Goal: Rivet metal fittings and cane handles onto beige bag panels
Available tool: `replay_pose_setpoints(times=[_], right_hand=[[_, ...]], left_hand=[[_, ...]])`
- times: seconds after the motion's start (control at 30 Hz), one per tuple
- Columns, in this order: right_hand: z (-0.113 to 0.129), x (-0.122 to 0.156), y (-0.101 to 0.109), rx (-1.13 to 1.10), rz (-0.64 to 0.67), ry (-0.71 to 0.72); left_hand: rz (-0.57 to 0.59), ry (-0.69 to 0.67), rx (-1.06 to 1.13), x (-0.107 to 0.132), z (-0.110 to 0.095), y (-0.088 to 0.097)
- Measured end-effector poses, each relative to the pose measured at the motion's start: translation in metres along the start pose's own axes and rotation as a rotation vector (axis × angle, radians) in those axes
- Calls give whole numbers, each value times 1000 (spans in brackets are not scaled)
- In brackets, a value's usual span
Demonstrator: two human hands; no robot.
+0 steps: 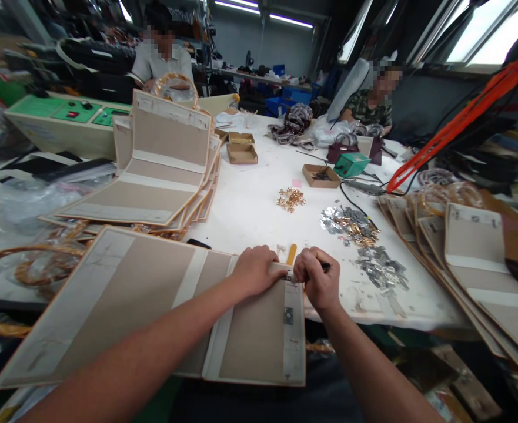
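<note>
A beige handbag panel [153, 294] with orange-brown edges and whitish strips lies unfolded in front of me, reaching over the table's near edge. My left hand [256, 270] grips its far edge near the right corner, thumb on top, fingers curled over. Close beside it, my right hand [319, 279] is closed around a thin dark tool [326, 267]; only its end shows, so its kind is unclear. Under the fingers, a small metal piece [288, 276] sits at the panel's corner. A square metal plate [288, 315] is on the same strip, and a yellow strip [291, 254] lies just beyond.
Stacked panels stand at left [166, 158] and right [474, 235]. On the white table [259, 205] are a gold hardware pile [290, 200], silver plates [380, 267], a cardboard box [320, 176] and a green box [351, 164]. Two people [166, 59] [368, 106] sit beyond.
</note>
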State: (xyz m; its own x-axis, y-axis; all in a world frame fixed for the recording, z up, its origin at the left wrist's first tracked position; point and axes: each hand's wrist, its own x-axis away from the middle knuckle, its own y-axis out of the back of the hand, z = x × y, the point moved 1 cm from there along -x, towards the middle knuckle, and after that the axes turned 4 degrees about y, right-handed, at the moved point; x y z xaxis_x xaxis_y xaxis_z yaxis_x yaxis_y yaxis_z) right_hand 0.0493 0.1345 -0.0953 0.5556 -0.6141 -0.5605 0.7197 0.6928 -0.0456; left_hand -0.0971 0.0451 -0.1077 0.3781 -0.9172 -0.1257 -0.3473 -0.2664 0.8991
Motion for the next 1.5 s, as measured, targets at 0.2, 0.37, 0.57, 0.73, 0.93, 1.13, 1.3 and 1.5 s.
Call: replay_pose_setpoints(times=[0.2,0.37,0.57,0.73,0.93,1.13,1.3,1.5], right_hand=[[31,-21,-20,-44,141,67],[23,-22,-19,103,288,76],[20,-15,-9,-103,179,92],[4,-11,-6,-41,98,23],[-10,-10,14,149,40,-1],[-16,-5,23,277,-5,39],[4,11,27,179,-51,79],[32,40,18,-298,-115,28]], left_hand=[[244,131,35,-31,6,0],[317,175,70,-39,7,4],[319,192,120,-35,7,6],[272,182,144,-33,8,4],[-93,46,91,14,-10,6],[-52,-495,-68,117,-12,-16],[148,-503,-200,133,-6,-33],[191,-438,-192,125,-18,-25]])
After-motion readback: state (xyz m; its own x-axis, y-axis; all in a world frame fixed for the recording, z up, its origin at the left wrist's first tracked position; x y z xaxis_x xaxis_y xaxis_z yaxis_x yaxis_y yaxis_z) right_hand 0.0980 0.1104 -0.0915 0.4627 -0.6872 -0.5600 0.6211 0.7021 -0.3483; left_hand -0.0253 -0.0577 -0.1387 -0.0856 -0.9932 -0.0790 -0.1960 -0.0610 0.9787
